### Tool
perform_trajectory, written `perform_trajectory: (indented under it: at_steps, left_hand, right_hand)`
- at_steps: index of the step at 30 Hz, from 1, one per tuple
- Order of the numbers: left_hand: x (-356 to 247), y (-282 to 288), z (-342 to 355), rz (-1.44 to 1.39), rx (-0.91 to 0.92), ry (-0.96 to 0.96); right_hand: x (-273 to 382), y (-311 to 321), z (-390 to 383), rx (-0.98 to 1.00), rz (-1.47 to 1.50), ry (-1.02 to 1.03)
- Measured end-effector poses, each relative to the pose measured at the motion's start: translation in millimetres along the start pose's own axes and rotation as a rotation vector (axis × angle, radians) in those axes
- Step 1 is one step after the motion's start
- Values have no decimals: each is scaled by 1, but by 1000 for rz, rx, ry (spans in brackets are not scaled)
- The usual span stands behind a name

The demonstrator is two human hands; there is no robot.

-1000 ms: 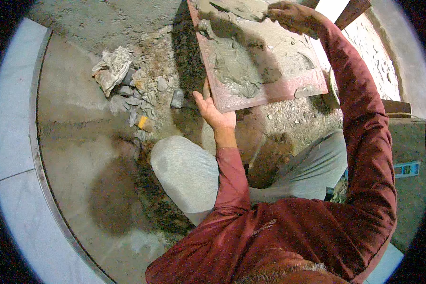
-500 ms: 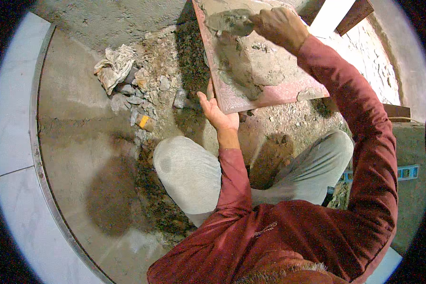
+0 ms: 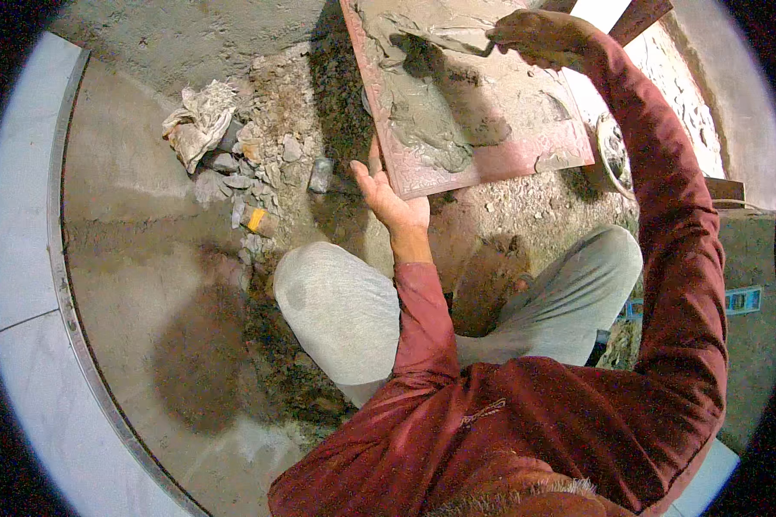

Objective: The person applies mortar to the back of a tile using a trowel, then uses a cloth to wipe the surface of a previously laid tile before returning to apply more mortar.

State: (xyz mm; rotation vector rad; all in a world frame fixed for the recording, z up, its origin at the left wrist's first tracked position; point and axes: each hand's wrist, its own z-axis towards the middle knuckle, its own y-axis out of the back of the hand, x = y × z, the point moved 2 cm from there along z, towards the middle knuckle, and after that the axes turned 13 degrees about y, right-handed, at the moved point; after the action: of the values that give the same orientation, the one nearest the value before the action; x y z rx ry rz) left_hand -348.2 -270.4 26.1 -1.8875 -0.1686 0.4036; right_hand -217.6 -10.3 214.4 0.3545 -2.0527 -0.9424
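My left hand is under the near-left corner of a reddish square tile and holds it up, palm upward; part of the fingers is hidden beneath it. Wet grey mortar covers most of the tile's upper face, leaving a bare strip along the near edge. Closed around a trowel's handle, my right hand is over the far right part of the tile. The trowel's blade points left, tilted against the mortar, and casts a dark shadow on it.
Rubble, a crumpled pale bag and a yellow-marked block lie left of the tile. A round container stands by my right forearm. Beyond my right arm is a blue spirit level. A rough wall rises at the back.
The trowel has moved right across the tile, and its blade has turned more edge-on. Mortar is spread wider at the left. The tile and my left hand have shifted slightly left.
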Motion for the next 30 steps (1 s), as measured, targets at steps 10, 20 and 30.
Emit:
perform_trajectory:
  at_steps: [10,20,30]
  left_hand:
    - [-1,3,5,-22,40,-6]
    - [-1,8,3,-14,49,-28]
    - [0,4,1,0,86,-10]
  right_hand:
    - [27,-27,-66,192,-105,-25]
    - [18,-73,-80,206,104,66]
    - [12,-94,-120,145,53,93]
